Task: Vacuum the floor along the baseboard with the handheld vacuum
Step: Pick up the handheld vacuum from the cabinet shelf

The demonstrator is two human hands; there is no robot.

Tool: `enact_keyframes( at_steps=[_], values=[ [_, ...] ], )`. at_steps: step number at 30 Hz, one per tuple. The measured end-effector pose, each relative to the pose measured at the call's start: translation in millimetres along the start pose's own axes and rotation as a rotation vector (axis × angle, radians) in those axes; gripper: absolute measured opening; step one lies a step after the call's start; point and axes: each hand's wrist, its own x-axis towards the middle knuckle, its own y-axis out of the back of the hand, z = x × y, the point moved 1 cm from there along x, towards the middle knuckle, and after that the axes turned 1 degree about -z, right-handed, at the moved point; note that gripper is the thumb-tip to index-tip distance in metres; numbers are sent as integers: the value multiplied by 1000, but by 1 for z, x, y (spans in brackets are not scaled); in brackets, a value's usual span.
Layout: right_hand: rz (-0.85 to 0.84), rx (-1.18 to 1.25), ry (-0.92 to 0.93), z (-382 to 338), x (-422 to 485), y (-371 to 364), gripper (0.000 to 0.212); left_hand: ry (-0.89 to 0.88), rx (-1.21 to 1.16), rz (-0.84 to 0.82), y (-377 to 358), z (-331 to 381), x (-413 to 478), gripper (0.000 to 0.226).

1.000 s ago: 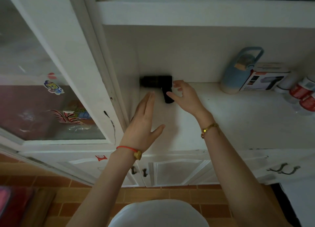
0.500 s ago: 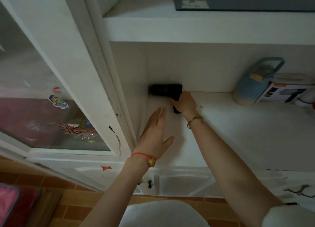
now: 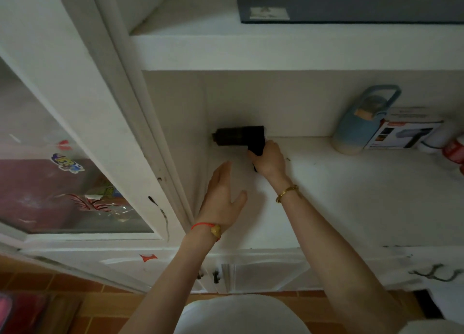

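Head view: right hand (image 3: 270, 159) around handle of handheld vacuum (image 3: 238, 136) on shelf (image 3: 351, 183).

Recess is boxed in: side wall (image 3: 175, 123) on the left, back wall (image 3: 276, 102) behind, shelf (image 3: 276, 55) overhead. Access is from the front edge only. Handheld vacuum (image 3: 238, 136) sits in the back-left corner, nose at the side wall, body along the back wall, so there's no room left of it or behind it. Right hand (image 3: 270, 159) wraps its handle from the front-right. Left hand (image 3: 221, 198), fingers straight, fills the lane in front of the vacuum near the side wall. Open stretch of counter (image 3: 351, 195) runs from the right hand to the blue bottle (image 3: 359, 128). Bottle, box (image 3: 404, 133) just beside it and a red-and-white container (image 3: 454, 150) crowd the back-right. Door frame (image 3: 140, 133) flanks the recess on the left.
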Motion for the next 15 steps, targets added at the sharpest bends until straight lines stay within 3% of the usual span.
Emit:
enact_keyframes(
  at_steps=[3, 8, 12, 15],
  values=[
    [61, 65, 30, 4, -27, 18, 42, 154, -278, 45, 0, 2, 6, 69],
    [121, 203, 69, 7, -87, 47, 33, 379, -840, 46, -3, 11, 15, 64],
    [157, 281, 81, 8, -133, 63, 25, 395, -1118, 50, -4, 21, 18, 51],
    [146, 348, 61, 11, -159, 66, 27, 315, -1166, 65, -4, 26, 13, 41]
  ],
)
